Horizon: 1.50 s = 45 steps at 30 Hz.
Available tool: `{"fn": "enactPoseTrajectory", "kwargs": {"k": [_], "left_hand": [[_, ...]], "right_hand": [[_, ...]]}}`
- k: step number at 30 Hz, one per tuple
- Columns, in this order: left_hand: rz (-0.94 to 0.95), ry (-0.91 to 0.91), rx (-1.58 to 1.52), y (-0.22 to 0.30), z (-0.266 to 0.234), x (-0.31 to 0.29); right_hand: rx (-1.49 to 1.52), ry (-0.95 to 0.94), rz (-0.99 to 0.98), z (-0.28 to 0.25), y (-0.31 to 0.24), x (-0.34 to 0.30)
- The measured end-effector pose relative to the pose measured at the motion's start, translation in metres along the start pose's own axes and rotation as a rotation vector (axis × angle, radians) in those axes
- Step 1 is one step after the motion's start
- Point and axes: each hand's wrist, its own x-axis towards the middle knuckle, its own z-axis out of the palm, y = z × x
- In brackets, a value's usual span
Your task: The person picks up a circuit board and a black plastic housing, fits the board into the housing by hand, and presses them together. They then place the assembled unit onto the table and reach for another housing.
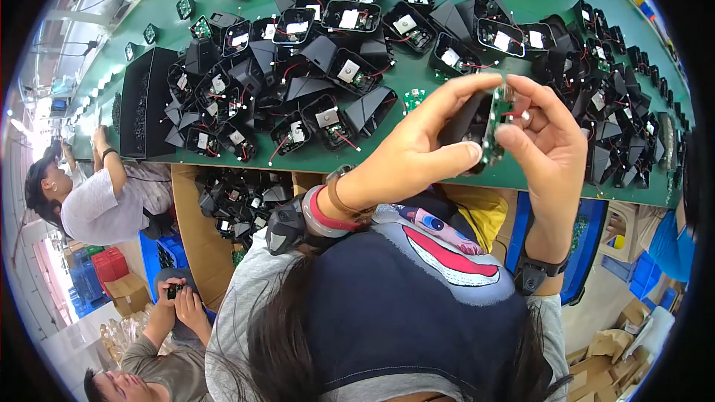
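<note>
Both hands are raised over the near edge of the green table, close together. My left hand grips a black plastic housing, its thumb along the near side. A green circuit board stands edge-on at the housing's open side. My right hand closes around the board from the right, its thumb tip against it. A red wire and a small silvery part show between the right fingers. How far the board sits inside the housing is hidden. Behind the left hand lies a loose green board.
Black housings with boards and red wires crowd the table; more are piled at the right. A black bin stands left. Below the edge are a carton of parts and a blue crate. Two people sit at the left.
</note>
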Motion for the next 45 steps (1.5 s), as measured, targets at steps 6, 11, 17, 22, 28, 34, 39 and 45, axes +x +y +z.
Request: {"fn": "enactPoseTrajectory", "kwargs": {"k": [6,11,17,22,28,34,39,45], "left_hand": [[-0.068,0.066,-0.107,-0.002,0.005,0.007],[-0.148,0.068,0.009,0.001,-0.001,0.007],[-0.314,-0.032,-0.041,0.014,-0.004,0.005],[-0.363,-0.008,-0.332,0.016,-0.006,0.004],[-0.242,0.042,-0.134,0.008,0.012,0.0],[0.133,0.158,0.291,0.003,0.02,-0.001],[0.203,0.191,0.352,0.003,0.022,-0.002],[0.245,0.232,0.426,0.002,0.023,-0.002]], "right_hand": [[-0.155,0.219,0.059,0.013,0.025,0.002],[-0.361,0.24,-0.131,0.005,0.017,0.0],[-0.308,0.156,-0.163,0.011,0.009,0.0],[-0.39,0.102,-0.303,-0.005,0.012,-0.009],[-0.641,0.014,-0.2,0.0,-0.006,-0.013],[-0.552,0.188,-0.219,0.002,-0.006,-0.016],[-0.504,0.119,-0.177,0.002,-0.007,-0.018],[-0.467,0.163,-0.246,0.009,-0.006,-0.015]]}}
